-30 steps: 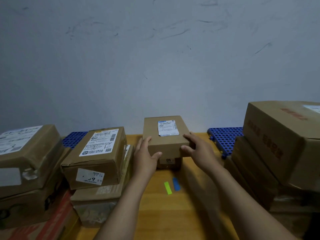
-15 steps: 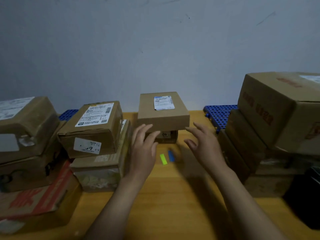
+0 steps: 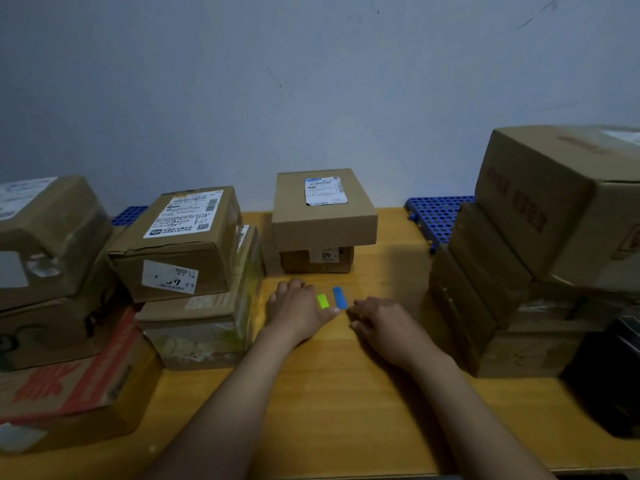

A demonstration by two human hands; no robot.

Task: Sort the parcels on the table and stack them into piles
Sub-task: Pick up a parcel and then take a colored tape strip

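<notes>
1. Head view shows both hands resting palm-down on the wooden table (image 3: 346,393), just in front of the centre pile; the left hand (image 3: 298,311) lies flat with fingers loosely spread and holds nothing, its fingertips beside the green tape strip (image 3: 322,301).
2. The right hand (image 3: 384,323) is likewise empty, fingers relaxed and slightly curled, near the blue tape strip (image 3: 340,297).
3. Behind the strips, the small labelled parcel (image 3: 323,209) sits squarely on a lower box marked 04 (image 3: 317,261), forming the centre pile.
4. Left of that pile, a labelled carton (image 3: 180,242) tops a taped parcel (image 3: 204,317); farther left stands another stack (image 3: 48,251) on a red-printed box (image 3: 72,393).
5. Right of the centre pile, a large carton (image 3: 561,202) leans on lower boxes (image 3: 485,299).
6. Judging by this, sorting looks nearly or wholly finished: every visible parcel is in a pile, and no loose parcel remains in view.
</notes>
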